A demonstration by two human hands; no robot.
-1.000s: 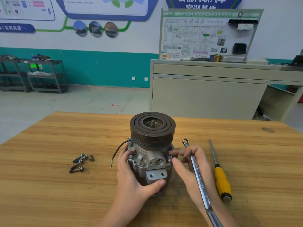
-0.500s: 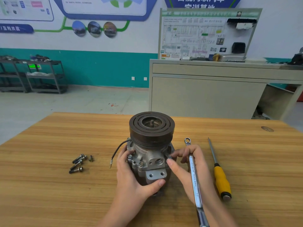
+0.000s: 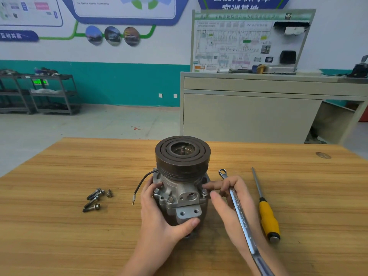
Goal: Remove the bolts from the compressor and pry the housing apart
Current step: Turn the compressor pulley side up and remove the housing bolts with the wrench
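the wrench [image 3: 240, 211] has swung nearer upright in the right hand [image 3: 233, 198], whose fingertips pinch a bolt [image 3: 204, 191]; left hand [image 3: 159, 212] wraps the heavy, rigid compressor [image 3: 182, 176] low on its body.

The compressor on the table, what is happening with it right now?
A person is taking the compressor apart on a wooden table. The left hand grips its body to steady it, while the right hand holds a wrench and fingers a bolt on the flange. Several removed bolts lie to the left, and a yellow-handled screwdriver waits on the right.
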